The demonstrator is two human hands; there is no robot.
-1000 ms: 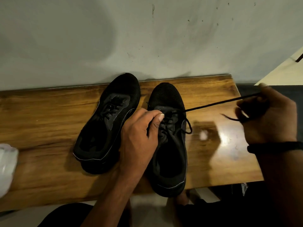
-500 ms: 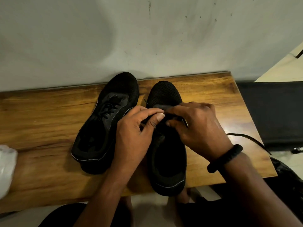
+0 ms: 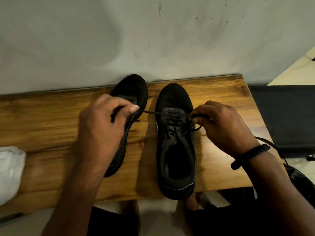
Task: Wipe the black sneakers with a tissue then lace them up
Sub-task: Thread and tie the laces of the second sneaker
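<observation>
Background: grey-white scuffed wall. Below it, a varnished wooden desk carries both shoes, toes to the wall.

Right black mesh sneaker: in full view, lower eyelets threaded.
Left black mesh sneaker: just beside it, largely hidden under the left hand.

Change over the last half second: both hands were bunched over the right sneaker's tongue and have now drawn apart. The thin black lace runs taut across the top eyelets.

Left grip: thumb and forefinger pinch one run of the lace.
Right hand: grip pinches the other run, slack looping below.

Judgement: one crossing is being cinched, upper eyelets remain, and wiping looks done. Crumpled white tissue lies at the desk's left edge.
</observation>
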